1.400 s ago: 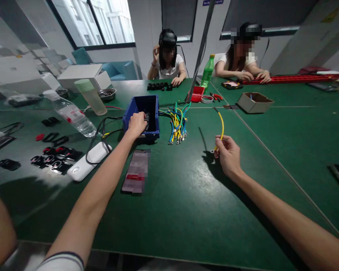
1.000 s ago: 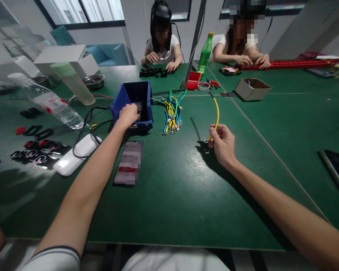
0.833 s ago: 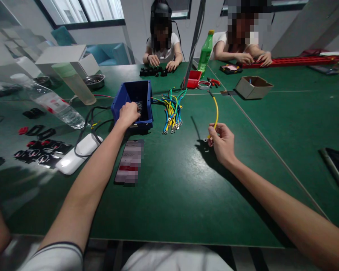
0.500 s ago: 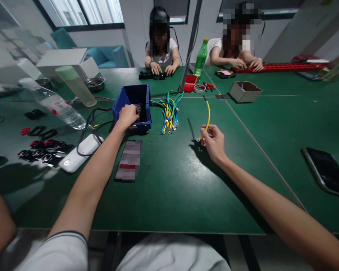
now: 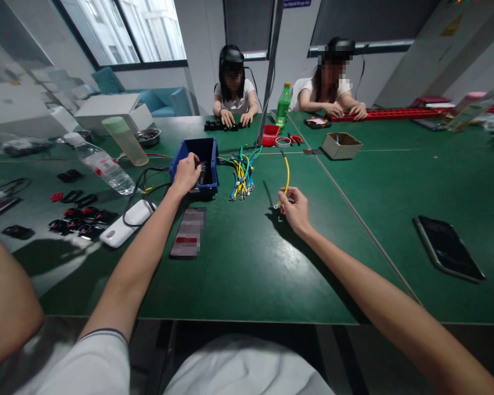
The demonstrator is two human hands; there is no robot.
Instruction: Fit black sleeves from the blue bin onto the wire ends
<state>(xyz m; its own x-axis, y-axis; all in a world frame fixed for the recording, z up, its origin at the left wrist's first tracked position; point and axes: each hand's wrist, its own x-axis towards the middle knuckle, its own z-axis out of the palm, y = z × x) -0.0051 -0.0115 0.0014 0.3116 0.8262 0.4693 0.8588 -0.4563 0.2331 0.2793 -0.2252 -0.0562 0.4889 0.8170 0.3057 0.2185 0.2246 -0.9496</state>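
My right hand pinches a short yellow wire above the table. The wire stands up in a curve, with a dark upper end and a metal ring terminal below the fingers. My left hand reaches over the near left side of a blue plastic bin, its fingers curled down among small dark parts. What those fingertips hold, if anything, is hidden. Between the bin and my right hand lies a bundle of yellow, green and blue wires with ring terminals.
A phone and a white device lie near my left forearm; another phone is at right. Bottles and black parts are on the left. Beyond sit a cardboard box, a red bin and two people at work.
The camera view has tilted up and shifted slightly right. My right hand keeps the yellow wire in its pinch, and my left hand stays in the blue bin.
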